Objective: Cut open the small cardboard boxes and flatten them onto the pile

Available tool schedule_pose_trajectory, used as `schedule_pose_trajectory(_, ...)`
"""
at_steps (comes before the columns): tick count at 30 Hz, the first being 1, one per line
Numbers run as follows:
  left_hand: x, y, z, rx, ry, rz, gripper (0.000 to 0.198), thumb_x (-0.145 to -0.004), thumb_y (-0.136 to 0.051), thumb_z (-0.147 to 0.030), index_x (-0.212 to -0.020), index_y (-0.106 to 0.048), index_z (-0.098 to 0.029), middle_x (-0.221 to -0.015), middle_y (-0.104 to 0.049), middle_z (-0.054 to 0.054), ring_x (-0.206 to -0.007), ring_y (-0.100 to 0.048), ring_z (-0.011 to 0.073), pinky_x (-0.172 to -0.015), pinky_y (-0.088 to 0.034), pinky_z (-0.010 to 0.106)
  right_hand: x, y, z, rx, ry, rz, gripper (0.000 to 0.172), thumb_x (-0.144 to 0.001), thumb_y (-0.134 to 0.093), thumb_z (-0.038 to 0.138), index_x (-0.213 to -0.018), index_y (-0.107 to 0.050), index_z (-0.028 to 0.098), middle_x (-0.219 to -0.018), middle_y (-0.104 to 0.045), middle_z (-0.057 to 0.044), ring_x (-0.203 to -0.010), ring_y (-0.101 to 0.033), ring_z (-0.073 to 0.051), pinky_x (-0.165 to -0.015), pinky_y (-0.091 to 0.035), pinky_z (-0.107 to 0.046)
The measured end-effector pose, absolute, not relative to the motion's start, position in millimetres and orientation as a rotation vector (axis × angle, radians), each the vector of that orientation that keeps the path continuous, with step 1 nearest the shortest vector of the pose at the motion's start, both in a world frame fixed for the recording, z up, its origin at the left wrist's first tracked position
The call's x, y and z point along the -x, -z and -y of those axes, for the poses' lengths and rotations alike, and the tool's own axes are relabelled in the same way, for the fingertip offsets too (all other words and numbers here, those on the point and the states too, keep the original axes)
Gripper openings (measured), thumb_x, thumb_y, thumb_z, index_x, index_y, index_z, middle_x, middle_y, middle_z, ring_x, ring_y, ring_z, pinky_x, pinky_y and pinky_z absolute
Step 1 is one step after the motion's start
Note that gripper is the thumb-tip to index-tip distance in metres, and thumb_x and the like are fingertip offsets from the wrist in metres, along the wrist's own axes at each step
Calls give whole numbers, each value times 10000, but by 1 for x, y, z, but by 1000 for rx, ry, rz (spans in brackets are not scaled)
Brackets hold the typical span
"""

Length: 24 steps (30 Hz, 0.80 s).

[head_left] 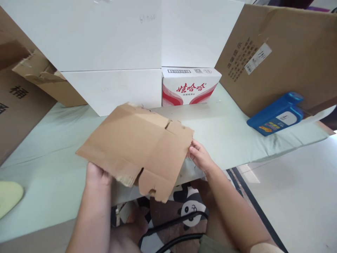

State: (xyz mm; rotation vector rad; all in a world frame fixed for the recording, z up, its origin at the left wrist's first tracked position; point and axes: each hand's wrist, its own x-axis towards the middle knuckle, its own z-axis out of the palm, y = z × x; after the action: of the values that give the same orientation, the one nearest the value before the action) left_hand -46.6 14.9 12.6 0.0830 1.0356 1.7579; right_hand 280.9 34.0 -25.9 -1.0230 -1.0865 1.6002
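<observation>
A brown piece of cardboard (129,137), with creases, slots and torn edges, is held up in front of me at a slant over the bench. My left hand (98,174) grips its lower left edge from beneath, the fingertips partly hidden under the sheet. At the right edge, my right hand (198,154) pinches the cardboard between thumb and fingers. One flap with a small torn hole hangs toward me past the bench's front edge.
White boxes (113,91) stand along the back beside a red-and-white carton (191,88). A blue bottle (276,114) leans by a large brown box (284,52) at right. Brown boxes (21,105) flank the left; a pale yellow object (10,197) lies at the left edge.
</observation>
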Motion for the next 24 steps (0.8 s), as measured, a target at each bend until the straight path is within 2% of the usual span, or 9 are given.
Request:
schedule_pose_trajectory(4,34,-12,-16,-83,-1667,-1022,239,-882,-589,-143,-1083,-718,-139,-795,-788,58,-659,-737,172,-569,-592,210,-275,24,-22,1059,-1766,1042,534,-591,-842,662,-782,-620,215,-568,-586,26,-442,-486,-110,-400,-359,-236)
schedule_pose_trajectory(6,31,-9,-14,-136,-1572,-976,310,-853,-622,-143,-1152,-702,-151,-832,-795,63,-696,-743,193,-604,-604,239,-278,19,-17,1104,-1749,1002,519,-623,-812,667,-744,-594,212,-508,-524,48,-378,-382,-77,-347,-275,-217)
schedule_pose_trajectory(9,29,-8,-11,-157,-1528,-898,398,-849,-548,-170,-1220,-686,-205,-874,-800,53,-783,-752,211,-662,-613,287,-290,8,-9,1164,-1692,972,479,-658,-802,622,-712,-581,200,-458,-452,76,-341,-255,-36,-331,-182,-202)
schedule_pose_trajectory(12,28,-15,-8,-250,-1472,-762,397,-804,-558,-326,-1153,-713,-216,-914,-793,69,-787,-740,240,-629,-610,346,-310,-4,4,1218,-1619,984,479,-648,-820,609,-698,-590,191,-458,-468,68,-342,-268,-36,-332,-176,-204)
schedule_pose_trajectory(14,28,-19,-7,-339,-1401,-697,438,-720,-656,-464,-1065,-733,-207,-904,-783,72,-752,-719,250,-608,-607,381,-324,-10,18,1272,-1578,1031,504,-652,-819,631,-639,-577,190,-430,-457,58,-342,-296,-49,-337,-200,-216)
schedule_pose_trajectory(16,26,-19,-7,-421,-1360,-752,484,-597,-808,-458,-1005,-743,-205,-854,-772,46,-711,-698,219,-621,-599,352,-337,-13,36,1360,-1513,1150,561,-683,-786,677,-545,-536,194,-395,-433,43,-354,-340,-67,-366,-254,-232)
schedule_pose_trajectory(18,23,-17,-7,-509,-1340,-904,477,-516,-908,-348,-941,-747,-201,-818,-765,27,-699,-688,181,-650,-575,288,-347,-12,54,1448,-1411,1280,620,-704,-742,730,-481,-509,200,-387,-438,21,-381,-394,-88,-411,-302,-250)
schedule_pose_trajectory(21,17,-12,-6,-657,-1259,-1105,406,-527,-935,-349,-842,-740,-185,-833,-767,49,-737,-694,176,-708,-545,268,-362,-1,79,1518,-1303,1266,627,-700,-727,755,-471,-504,217,-388,-447,9,-382,-406,-110,-418,-294,-270)
schedule_pose_trajectory(24,14,-11,-5,-742,-1228,-1235,390,-590,-883,-451,-835,-732,-187,-938,-771,80,-814,-716,203,-764,-532,301,-380,10,94,1527,-1226,1012,583,-705,-743,724,-511,-473,245,-346,-362,51,-331,-315,-103,-379,-265,-280)
